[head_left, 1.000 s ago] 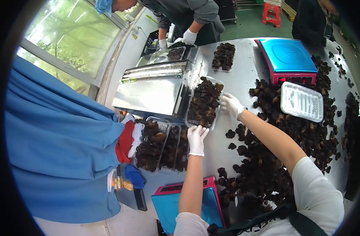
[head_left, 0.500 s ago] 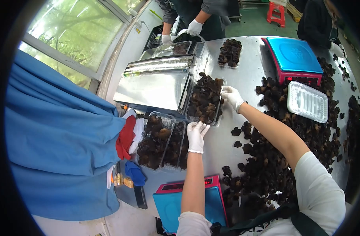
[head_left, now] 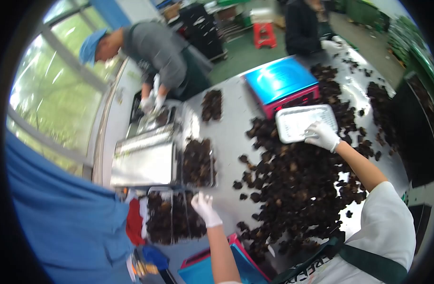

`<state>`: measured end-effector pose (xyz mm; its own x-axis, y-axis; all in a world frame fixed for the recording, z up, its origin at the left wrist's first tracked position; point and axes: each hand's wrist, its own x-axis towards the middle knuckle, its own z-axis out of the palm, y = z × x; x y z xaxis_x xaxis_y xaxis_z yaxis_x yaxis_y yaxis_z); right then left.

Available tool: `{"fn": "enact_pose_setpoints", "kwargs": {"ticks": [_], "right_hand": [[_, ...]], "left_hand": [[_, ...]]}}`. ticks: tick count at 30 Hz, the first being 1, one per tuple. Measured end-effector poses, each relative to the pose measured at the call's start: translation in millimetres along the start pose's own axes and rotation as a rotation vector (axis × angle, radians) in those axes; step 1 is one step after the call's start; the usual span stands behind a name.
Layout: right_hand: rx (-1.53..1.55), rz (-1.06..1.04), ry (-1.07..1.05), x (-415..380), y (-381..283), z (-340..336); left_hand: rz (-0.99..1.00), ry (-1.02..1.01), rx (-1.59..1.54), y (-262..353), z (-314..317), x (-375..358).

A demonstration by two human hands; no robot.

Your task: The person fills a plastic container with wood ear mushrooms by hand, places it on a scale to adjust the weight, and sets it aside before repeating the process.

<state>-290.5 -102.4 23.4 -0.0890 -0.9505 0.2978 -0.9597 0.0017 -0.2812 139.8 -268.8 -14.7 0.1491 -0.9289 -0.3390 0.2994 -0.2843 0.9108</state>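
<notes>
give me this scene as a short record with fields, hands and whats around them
left hand: gloved, open, at the edge of filled trays of dark fungus
right hand: gloved, on the rim of an empty clear tray
table: metal, heaped with loose fungus
scale: blue top, behind the empty tray
co-worker: at the far end, gloved

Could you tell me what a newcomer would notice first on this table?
Probably the big dark heap of dried fungus spread over the steel table, with the right hand on an empty clear tray at its far edge. Next, the bright blue scale behind that tray, and the filled trays by the left hand. A co-worker bends over the far left end.
</notes>
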Motion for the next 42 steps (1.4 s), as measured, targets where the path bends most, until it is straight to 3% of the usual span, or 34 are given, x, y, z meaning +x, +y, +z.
{"fn": "enact_pose_setpoints", "kwargs": {"ticks": [1, 5, 7, 9, 13, 17, 20, 22, 25, 28, 34, 35, 37, 41, 42], "right_hand": [[0.004, 0.003, -0.184, -11.3, 17.2, -0.6], [0.062, -0.029, -0.078, -21.0, 43.9, 21.5], [0.072, 0.042, -0.149, -14.1, 45.5, 21.1], [0.160, 0.078, -0.239, -7.9, 46.5, 12.6], [0.025, 0.069, -0.202, -6.5, 56.3, 26.7], [0.202, 0.177, -0.247, -7.3, 56.1, 15.4], [0.106, 0.204, -0.196, -4.0, 48.3, 12.7], [-0.064, 0.133, -0.004, -10.4, 37.5, 6.9], [-0.141, 0.116, 0.085, -13.8, 23.3, -15.3], [-0.063, 0.102, 0.238, -14.0, 39.5, 11.8], [-0.098, -0.010, 0.573, -65.7, -32.7, -73.3], [-0.085, -0.077, 0.732, -80.4, -38.5, -74.6], [0.017, -0.053, 0.649, -120.8, -42.6, -76.6], [-0.119, 0.104, 0.497, -202.9, -41.0, -87.8], [-0.109, 0.138, 0.550, -217.0, -40.2, -86.3]], "left_hand": [[0.032, 0.003, 0.017, -2.1, 4.4, -16.0], [0.036, -0.186, 0.067, -11.4, 19.1, -91.1], [0.029, -0.229, 0.089, -15.0, 16.4, -130.2], [0.004, -0.221, 0.125, -12.4, 6.5, -165.6], [-0.031, -0.193, 0.170, -19.2, -21.6, -216.2], [-0.098, -0.168, 0.112, -28.6, -39.6, -254.3], [-0.111, -0.177, 0.108, -31.7, -44.0, -276.5], [-0.120, -0.182, 0.083, -33.3, -46.5, -288.0], [-0.095, -0.198, 0.098, -28.5, -49.0, -296.6], [-0.085, -0.194, 0.082, -23.9, -50.3, -307.9], [-0.139, -0.191, -0.021, -27.5, -67.3, -321.6], [-0.153, -0.187, -0.017, -31.3, -71.3, -320.5], [-0.165, -0.204, -0.018, -36.0, -75.4, -325.0], [-0.156, -0.262, 0.033, -37.9, -76.3, -346.5], [-0.146, -0.286, 0.044, -42.1, -76.7, -347.9]]}}
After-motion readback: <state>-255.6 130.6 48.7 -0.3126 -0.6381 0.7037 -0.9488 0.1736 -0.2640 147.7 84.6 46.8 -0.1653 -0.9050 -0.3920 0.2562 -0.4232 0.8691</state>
